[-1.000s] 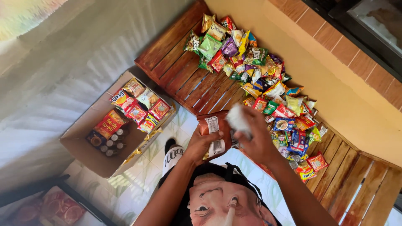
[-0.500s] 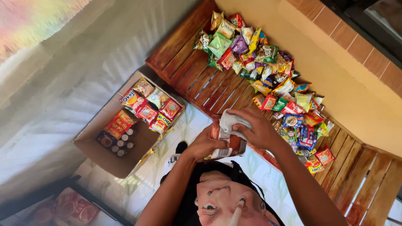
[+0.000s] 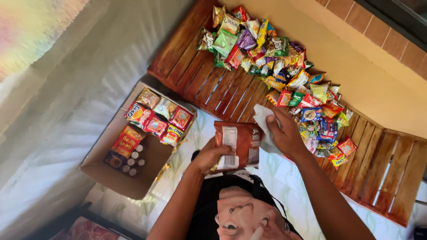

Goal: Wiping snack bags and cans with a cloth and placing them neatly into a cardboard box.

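- Head view: the left hand (image 3: 212, 156) grips a reddish-brown snack packet (image 3: 238, 143) by its lower left side, fingers curled around the edge, and the printed back of the packet faces the camera.
- The right hand (image 3: 287, 133) is closed on a white cloth (image 3: 263, 121); the cloth is pinched between thumb and fingers and pressed against the right edge of the packet.
- The packet is held in the air, in front of the near edge of a wooden slatted bench (image 3: 222, 89) and above a pale patterned floor (image 3: 284, 178).
- A long heap of colourful snack packets (image 3: 284, 71) lies on the bench along the wall side, just beyond the right hand.
- An open cardboard box (image 3: 115, 173) stands on the floor to the left, well apart from both hands.
- Inside the box, several red and orange snack packets (image 3: 155, 118) fill the end nearest the bench, and small bottles with round caps (image 3: 132, 161) stand near the middle.
- A black shirt with a printed picture (image 3: 231, 209) shows at the bottom of the view, between the two forearms.
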